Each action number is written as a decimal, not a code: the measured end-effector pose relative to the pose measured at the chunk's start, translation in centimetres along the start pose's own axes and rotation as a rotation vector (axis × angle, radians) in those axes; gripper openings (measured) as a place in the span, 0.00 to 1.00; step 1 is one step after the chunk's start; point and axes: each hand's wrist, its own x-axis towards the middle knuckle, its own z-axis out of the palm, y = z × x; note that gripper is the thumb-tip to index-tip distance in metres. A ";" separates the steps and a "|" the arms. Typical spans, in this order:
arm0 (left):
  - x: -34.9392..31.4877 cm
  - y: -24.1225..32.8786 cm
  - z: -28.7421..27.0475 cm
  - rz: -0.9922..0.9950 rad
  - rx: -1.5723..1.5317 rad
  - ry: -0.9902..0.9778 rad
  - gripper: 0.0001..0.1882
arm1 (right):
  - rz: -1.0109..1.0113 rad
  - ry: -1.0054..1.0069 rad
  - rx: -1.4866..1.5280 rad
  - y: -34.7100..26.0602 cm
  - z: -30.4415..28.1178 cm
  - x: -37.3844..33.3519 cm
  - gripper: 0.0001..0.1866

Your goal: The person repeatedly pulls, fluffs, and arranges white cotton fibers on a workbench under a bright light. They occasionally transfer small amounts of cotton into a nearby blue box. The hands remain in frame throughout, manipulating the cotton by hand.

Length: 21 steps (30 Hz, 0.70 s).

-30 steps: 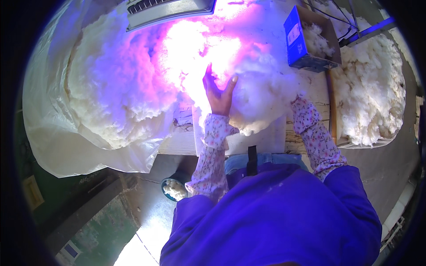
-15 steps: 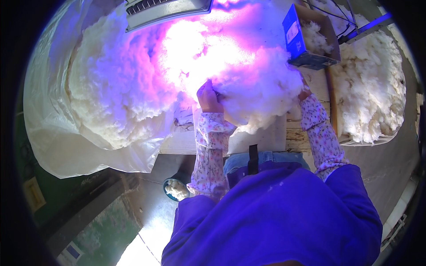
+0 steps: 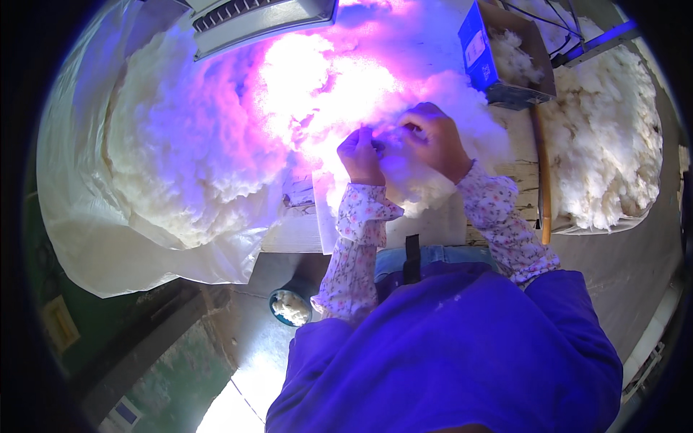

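A pile of fluffy white cotton-like fibre (image 3: 476, 130) lies on the table in front of me, lit purple and pink. My left hand (image 3: 362, 157) is closed in a pinch on a tuft at the near side of this pile. Just to its right, my right hand (image 3: 439, 141) is closed too, its fingers curled and pinching the fluff over the pile. The two hands are only a little apart. Glare washes out the fibre beyond my fingertips.
A lamp housing (image 3: 263, 27) hangs over the far side. To the left, a plastic sheet (image 3: 79, 216) bears a large fibre heap (image 3: 180, 159). A blue box (image 3: 498, 79) holding fluff stands at right, by another heap (image 3: 606, 144) and a wooden stick (image 3: 543, 180). Below is a bucket (image 3: 291, 308).
My right hand has come from the right edge of the pile leftward, next to my left hand. The left hand has shifted slightly right, still pinching.
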 end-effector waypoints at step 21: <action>0.1 -1.3 -0.4 0.016 -0.011 0.058 0.14 | 0.171 0.018 0.140 1.2 -0.7 -1.1 0.05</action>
